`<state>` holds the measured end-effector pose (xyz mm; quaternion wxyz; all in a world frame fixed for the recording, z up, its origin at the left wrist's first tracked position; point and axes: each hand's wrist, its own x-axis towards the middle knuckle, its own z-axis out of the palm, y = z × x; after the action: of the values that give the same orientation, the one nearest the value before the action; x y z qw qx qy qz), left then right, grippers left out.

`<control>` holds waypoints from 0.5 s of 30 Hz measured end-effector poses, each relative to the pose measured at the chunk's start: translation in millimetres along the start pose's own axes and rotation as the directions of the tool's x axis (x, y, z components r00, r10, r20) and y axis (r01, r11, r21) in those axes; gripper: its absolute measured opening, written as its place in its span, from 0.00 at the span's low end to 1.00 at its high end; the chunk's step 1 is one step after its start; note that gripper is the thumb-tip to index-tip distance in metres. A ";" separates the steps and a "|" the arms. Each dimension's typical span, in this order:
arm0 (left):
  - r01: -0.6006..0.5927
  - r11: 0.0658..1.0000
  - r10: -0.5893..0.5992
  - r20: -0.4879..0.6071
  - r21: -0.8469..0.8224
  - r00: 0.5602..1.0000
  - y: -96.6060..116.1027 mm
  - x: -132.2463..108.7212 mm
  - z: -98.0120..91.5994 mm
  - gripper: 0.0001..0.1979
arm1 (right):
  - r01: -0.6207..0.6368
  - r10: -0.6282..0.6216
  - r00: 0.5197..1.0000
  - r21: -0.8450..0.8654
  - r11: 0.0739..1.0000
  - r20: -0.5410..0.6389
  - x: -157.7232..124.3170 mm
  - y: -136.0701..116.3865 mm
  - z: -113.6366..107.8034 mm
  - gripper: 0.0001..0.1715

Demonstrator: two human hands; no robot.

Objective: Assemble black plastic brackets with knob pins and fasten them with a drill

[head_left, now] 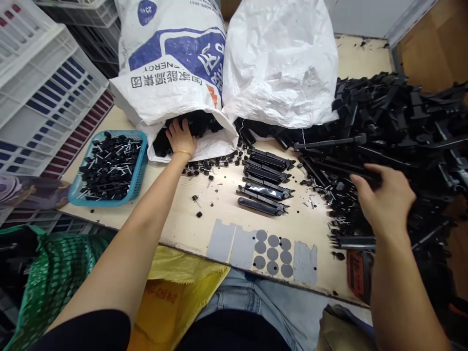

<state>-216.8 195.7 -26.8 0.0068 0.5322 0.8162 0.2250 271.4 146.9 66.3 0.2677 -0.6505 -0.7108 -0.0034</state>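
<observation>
dark sleeve (93, 329), faded blue jeans (236, 295)

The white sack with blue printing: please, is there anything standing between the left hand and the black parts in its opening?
Nothing visible blocks the nearest black parts: the left hand is already at the open mouth of the white sack. Deeper inside, the sack's upper edge hides the view.

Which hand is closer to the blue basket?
Left! The left hand is in a white bag's mouth beside the blue basket; the right hand is across the table, by black parts.
</observation>
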 end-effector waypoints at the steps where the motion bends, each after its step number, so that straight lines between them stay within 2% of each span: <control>1: 0.046 0.999 -0.046 0.044 0.002 0.998 -8.5 13.1 1.1 0.31 | -0.065 0.064 0.998 0.055 0.996 0.012 -21.8 -2.6 -14.7 0.19; 2: 0.060 0.998 -0.060 0.069 0.000 0.996 -13.9 22.1 1.9 0.32 | -0.158 0.154 0.987 0.149 0.976 0.044 -44.3 -5.5 -26.4 0.19; 4: 0.061 0.998 -0.059 0.109 -0.015 0.992 -17.7 28.7 2.1 0.32 | -0.354 0.309 0.934 0.337 0.873 0.181 -87.4 -11.0 -39.4 0.20; 6: 0.030 0.999 -0.025 0.113 -0.043 0.993 -17.3 23.9 -0.4 0.31 | -0.482 0.370 0.874 0.463 0.744 0.316 -123.4 -14.8 -39.4 0.22; 7: 0.009 0.998 -0.003 0.104 -0.057 0.995 -17.1 18.5 -3.1 0.31 | -0.509 0.374 0.859 0.508 0.695 0.350 -138.1 -15.7 -35.6 0.23; 9: -0.028 0.997 0.032 0.063 -0.072 0.997 -17.9 2.3 -12.9 0.31 | -0.507 0.367 0.862 0.591 0.627 0.350 -161.7 -15.5 -23.8 0.23; 11: -0.069 0.995 0.070 0.012 -0.074 0.997 -19.2 -22.6 -29.2 0.32 | -0.460 0.346 0.887 0.648 0.607 0.305 -180.0 -13.9 -10.2 0.20; 12: -0.096 0.992 0.095 -0.005 -0.079 0.995 -19.1 -39.3 -39.5 0.31 | -0.429 0.321 0.903 0.662 0.614 0.287 -188.0 -13.1 -3.9 0.19; 13: -0.169 0.980 0.169 -0.006 -0.101 0.986 -18.0 -59.3 -50.5 0.29 | -0.395 0.283 0.919 0.667 0.631 0.276 -195.3 -12.5 1.6 0.18; 15: -0.319 0.928 0.330 0.026 -0.191 0.944 -11.9 -107.8 -70.8 0.22 | -0.317 0.175 0.945 0.642 0.698 0.276 -208.6 -12.1 10.0 0.15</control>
<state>-198.1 72.4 7.7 0.0421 0.6631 0.6921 0.2821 258.6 -43.9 -18.3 0.4139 -0.5943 -0.5912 0.3550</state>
